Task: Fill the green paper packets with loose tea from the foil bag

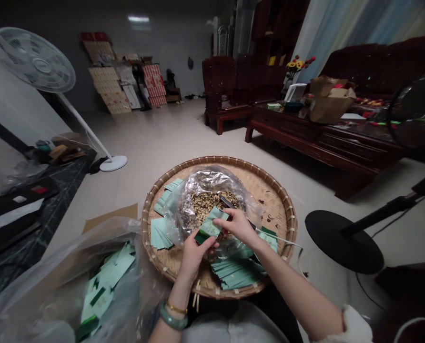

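Observation:
Over the round woven bamboo tray, my left hand pinches the lower left end of a small light-green packet with a dark green end. My right hand grips the same packet's right edge between thumb and fingers. Beneath it sits an open clear plastic bag of loose, mixed dark and pale grains. A dark, stick-like tool shows beside my right hand; whether the fingers hold it I cannot tell. Flat green packets lie fanned at the left and in a front stack.
Left of the tray, a large clear bag holds more green packets. A white cable crosses the tray's right rim. A black fan base stands right, a white fan left. Beyond is a dark wooden table.

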Motion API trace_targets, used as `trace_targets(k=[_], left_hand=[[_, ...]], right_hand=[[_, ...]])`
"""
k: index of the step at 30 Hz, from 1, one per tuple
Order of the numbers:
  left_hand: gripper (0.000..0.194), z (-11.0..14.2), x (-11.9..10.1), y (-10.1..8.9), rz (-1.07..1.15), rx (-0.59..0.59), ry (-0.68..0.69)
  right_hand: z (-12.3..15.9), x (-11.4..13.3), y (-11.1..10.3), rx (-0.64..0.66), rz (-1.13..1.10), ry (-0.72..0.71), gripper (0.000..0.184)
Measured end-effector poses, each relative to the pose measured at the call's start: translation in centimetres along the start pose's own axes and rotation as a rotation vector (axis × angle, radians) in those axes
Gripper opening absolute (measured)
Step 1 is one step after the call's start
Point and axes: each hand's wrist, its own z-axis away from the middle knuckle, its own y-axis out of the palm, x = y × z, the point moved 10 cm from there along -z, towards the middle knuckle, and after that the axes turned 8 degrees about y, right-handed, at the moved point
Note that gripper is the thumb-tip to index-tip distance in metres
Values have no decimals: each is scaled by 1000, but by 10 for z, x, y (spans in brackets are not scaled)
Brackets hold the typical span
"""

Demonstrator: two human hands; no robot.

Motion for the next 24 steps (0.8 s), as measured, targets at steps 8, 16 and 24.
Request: trace_targets(k=[8,16,24], left_hand=[[39,4,8,-1,58,-76,-72],[37,4,1,-3,92,-55,-27],[38,-1,-1,-6,81,-24,-8]], right_hand=[[-1,-3,-6,-41,-60,-3,34],[-3,4,-3,-41,93,-119,41],[-2,6,-3,-38,132,-169,32]])
